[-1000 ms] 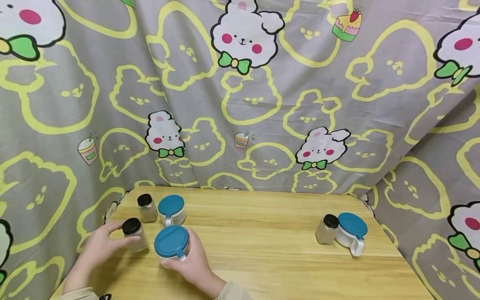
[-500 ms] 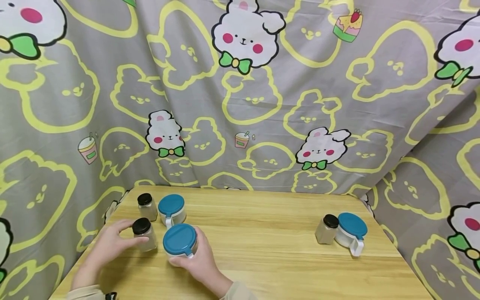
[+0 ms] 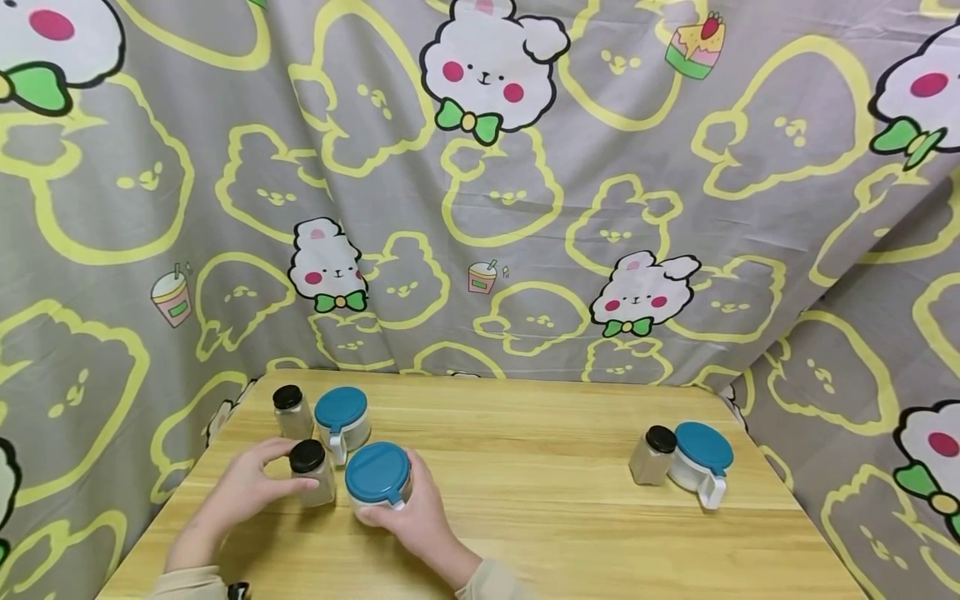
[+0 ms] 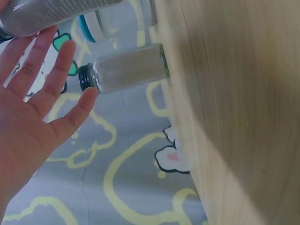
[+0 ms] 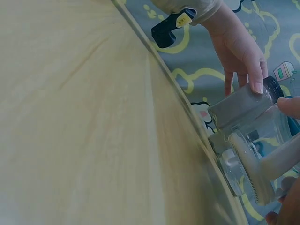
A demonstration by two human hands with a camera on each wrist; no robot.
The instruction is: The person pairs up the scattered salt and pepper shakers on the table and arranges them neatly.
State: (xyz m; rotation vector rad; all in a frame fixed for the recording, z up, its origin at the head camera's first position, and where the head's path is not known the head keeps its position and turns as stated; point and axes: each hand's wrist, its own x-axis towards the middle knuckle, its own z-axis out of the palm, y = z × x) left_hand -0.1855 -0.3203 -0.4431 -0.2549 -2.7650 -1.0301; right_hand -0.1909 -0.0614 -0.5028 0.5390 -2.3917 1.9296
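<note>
My left hand (image 3: 243, 492) holds a clear square spice jar (image 3: 317, 490) with a black lid between thumb and fingers. Beside it, my right hand (image 3: 423, 512) grips a round clear seasoning jar (image 3: 378, 473) with a blue lid from its right side. The two held jars stand upright, a small gap apart in the head view; whether they touch the table cannot be told. In the left wrist view the held spice jar (image 4: 51, 16) is cut off at the top left. The right wrist view shows the seasoning jar's white handle (image 5: 281, 159) in front of the spice jar (image 5: 243, 108).
Behind the hands stand another black-lidded jar (image 3: 291, 415) and another blue-lidded jar (image 3: 342, 408). A similar pair, a black-lidded jar (image 3: 651, 458) and a blue-lidded jar (image 3: 703, 450), stands at the right of the wooden table (image 3: 540, 467). A patterned curtain (image 3: 517, 217) hangs behind.
Both hands have moved right across the table with the jars they hold, the blue-lidded one also slightly farther back. The other jars have stayed in place.
</note>
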